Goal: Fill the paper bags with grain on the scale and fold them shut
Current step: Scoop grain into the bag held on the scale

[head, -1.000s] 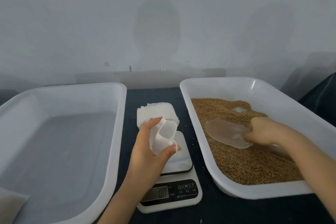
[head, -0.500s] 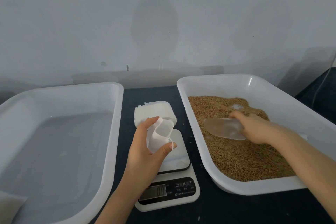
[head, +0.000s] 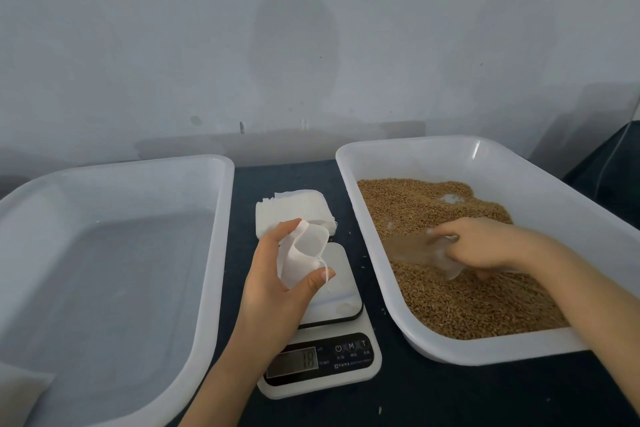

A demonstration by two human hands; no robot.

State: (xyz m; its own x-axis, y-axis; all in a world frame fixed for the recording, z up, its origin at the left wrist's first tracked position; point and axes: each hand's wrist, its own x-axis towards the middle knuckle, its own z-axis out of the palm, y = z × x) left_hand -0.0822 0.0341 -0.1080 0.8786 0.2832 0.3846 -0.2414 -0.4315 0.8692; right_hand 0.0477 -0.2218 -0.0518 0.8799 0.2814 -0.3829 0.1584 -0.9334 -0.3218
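Note:
My left hand (head: 277, 284) grips a small white paper bag (head: 303, 255) with its mouth held open, just above the platform of the white digital scale (head: 341, 302). The scale's display (head: 292, 361) shows digits. My right hand (head: 485, 246) holds a clear plastic scoop (head: 415, 250) by its handle, with the scoop's blade dug into the brown grain (head: 460, 298) that fills the right white tub (head: 519, 163). A stack of flat white paper bags (head: 287, 210) lies behind the scale.
An empty white tub (head: 114, 253) stands at the left, with a white bag corner (head: 20, 392) at its near left. Everything sits on a dark tabletop (head: 450, 399) against a pale wall. A few loose grains lie beside the scale.
My right hand has swung the scoop from lying over the grain to pushing down into it, nearer the tub's left wall. My left hand keeps the open bag over the scale.

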